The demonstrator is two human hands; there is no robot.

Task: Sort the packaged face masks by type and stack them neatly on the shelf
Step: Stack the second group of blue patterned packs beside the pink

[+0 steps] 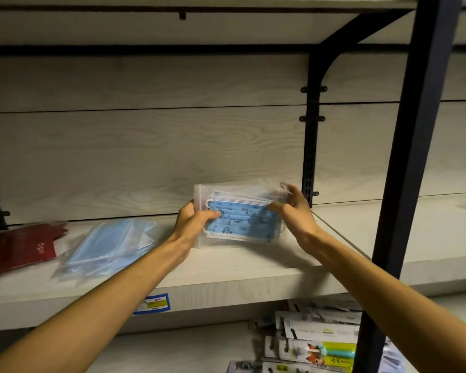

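- Your left hand (193, 220) grips the left edge of the printed blue mask pack (240, 216), thumb across the front and the other fingers behind it. Your right hand (293, 211) pinches the pack's right end with curled fingers. The pack stands tilted up above the shelf board (226, 267), right of centre and close to the back panel (145, 146); you cannot tell whether its lower edge touches the board.
- The clear bag looks slick and slack. Ease either grip early and the pack will probably flop forward or slide toward the near edge.
- The masks sit loosely inside, with an ear loop bunched at the right end. Squeezing there could crumple them, and the pack would then lie unevenly.
- The plain blue mask packs (108, 246), lying to the left, are fanned out and untidy. Set the printed pack among them and you mix two types; brush them with your forearm and they may spill off the near edge.
- The dark upright post (414, 146) stands near your right arm, so a wide swing to the right could knock it.
- Count: one printed pack in your hands; several plain blue packs, overlapped and too blurred to number; at least two red packs (24, 249) at far left; a heap of carded packets (315, 343) on the lower shelf, uncountable; one blue price label (152, 303) on the shelf's front edge.
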